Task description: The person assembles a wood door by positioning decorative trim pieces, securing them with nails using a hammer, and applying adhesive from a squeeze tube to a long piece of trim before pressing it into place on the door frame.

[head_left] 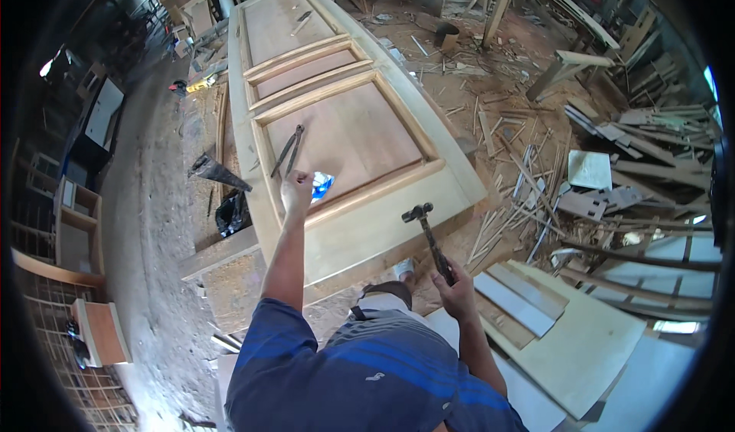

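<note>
A large panelled wooden door (398, 237) lies flat in front of me, with raised moulding round its recessed panels. Over the nearest panel's left part is my left hand (295, 192), its thumb and fingers pinched together. Whatever sits in the pinch is too small to tell. Right beside those fingers lies a shiny blue-and-white packet (323, 187). A pair of dark pincers (294, 142) rests on the same panel, just beyond the hand. My right hand (455, 288) is wrapped round the handle of a hammer (432, 240), held up off the door's near right side, head pointing away.
Left of the door are a dark tapered object (218, 171), a black plastic bag (231, 214) and a yellow power tool (200, 84). Scrap wood (528, 179) litters the floor on the right. Flat boards (589, 332) lie low at my right. A slim tool (302, 23) rests on the far panel.
</note>
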The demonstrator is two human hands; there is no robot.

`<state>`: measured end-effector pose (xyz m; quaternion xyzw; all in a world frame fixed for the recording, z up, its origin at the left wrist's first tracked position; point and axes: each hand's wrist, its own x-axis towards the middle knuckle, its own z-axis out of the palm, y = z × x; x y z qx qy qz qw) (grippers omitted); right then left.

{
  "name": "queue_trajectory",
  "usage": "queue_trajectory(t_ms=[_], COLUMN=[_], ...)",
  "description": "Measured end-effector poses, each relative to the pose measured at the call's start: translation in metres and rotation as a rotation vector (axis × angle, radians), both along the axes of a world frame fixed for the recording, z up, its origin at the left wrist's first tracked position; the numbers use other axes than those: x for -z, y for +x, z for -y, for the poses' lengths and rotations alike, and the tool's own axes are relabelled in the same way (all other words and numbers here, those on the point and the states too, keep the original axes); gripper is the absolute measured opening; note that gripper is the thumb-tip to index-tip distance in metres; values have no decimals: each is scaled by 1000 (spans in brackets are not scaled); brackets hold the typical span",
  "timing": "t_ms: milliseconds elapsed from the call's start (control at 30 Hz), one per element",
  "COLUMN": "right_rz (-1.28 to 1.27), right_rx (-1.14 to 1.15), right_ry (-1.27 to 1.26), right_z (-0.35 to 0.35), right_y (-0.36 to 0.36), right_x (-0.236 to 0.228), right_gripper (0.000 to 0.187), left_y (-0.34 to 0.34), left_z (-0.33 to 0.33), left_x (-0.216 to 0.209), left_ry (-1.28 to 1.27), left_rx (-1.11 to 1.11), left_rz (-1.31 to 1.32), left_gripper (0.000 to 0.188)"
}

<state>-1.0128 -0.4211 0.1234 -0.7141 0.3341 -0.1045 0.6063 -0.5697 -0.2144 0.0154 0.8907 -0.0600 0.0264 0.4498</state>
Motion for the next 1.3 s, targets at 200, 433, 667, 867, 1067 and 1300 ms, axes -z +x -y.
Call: queue_trajectory(t_ms=[200,433,667,867,1067,1300], right_rz=[-267,-120,-226,-223,-223,102], right_rx=[-167,-317,-402,-413,-491,-1008], right_ry=[-60,-61,-18,156,-696,-54], right_z=[92,156,175,186,204,228], right_y=[59,162,260,314,333,301], right_x=[1,32,74,125,107,17], right_gripper=[56,51,47,32,42,70], left_y=[116,166,161,117,-21,-150], left_z=[16,-6,-4,41,119,247], left_x=[26,62,54,-16,-68,-46], left_ry=[361,637,579,30,-769,-1031], left_rx=[-89,36,83,-173,-173,-222], left_rz=[29,37,278,18,-436,-416], left_gripper=[10,22,8,21,26,16])
